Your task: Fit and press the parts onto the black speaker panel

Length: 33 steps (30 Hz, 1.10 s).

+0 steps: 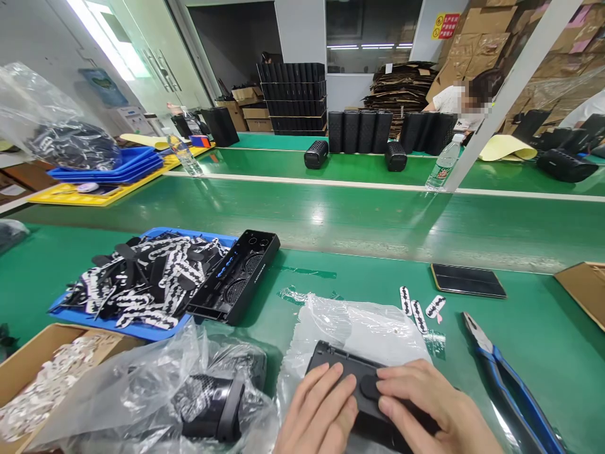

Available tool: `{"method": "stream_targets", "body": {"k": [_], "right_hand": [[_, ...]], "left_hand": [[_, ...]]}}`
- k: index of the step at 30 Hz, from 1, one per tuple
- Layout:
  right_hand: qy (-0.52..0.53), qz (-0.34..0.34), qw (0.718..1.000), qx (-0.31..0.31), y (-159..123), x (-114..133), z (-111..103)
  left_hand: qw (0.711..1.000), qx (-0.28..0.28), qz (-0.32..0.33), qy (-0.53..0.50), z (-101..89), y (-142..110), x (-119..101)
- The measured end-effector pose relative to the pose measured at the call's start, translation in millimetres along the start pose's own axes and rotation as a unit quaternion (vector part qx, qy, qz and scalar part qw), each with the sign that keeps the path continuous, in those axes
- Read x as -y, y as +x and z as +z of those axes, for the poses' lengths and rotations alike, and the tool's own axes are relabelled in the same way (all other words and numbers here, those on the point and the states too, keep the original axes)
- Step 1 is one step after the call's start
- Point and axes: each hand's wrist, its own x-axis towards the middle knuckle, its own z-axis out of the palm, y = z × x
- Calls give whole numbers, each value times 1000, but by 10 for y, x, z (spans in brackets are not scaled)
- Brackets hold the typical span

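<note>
Left hand: flat, fingers pressing the black speaker housing
Right hand: fingertips pressing an oval pad on that housing
Pliers: right of housing

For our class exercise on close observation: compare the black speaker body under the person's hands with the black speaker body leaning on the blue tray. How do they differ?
The speaker body under the hands lies on clear plastic wrap, pressed by the left hand and right hand; the speaker body on the tray edge is untouched. The first shows a plain face with an oval pad; the second shows round grilles and buttons. Both are black and oblong.
</note>
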Motion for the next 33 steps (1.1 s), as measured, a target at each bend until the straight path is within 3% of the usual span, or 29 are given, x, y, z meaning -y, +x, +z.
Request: {"method": "stream_targets", "body": {"k": [7, 24, 33], "right_hand": [[-3, -45, 999, -25, -6, -9, 37], [-32, -93, 994, -55, -14, 29, 35], [-66, -97, 992, -44, -61, 23, 74]], "left_hand": [[997, 65, 14, 26, -47, -27, 36], [996, 80, 33, 8, -104, 0, 103], [985, 154, 77, 29, -240, 279, 137]]}}
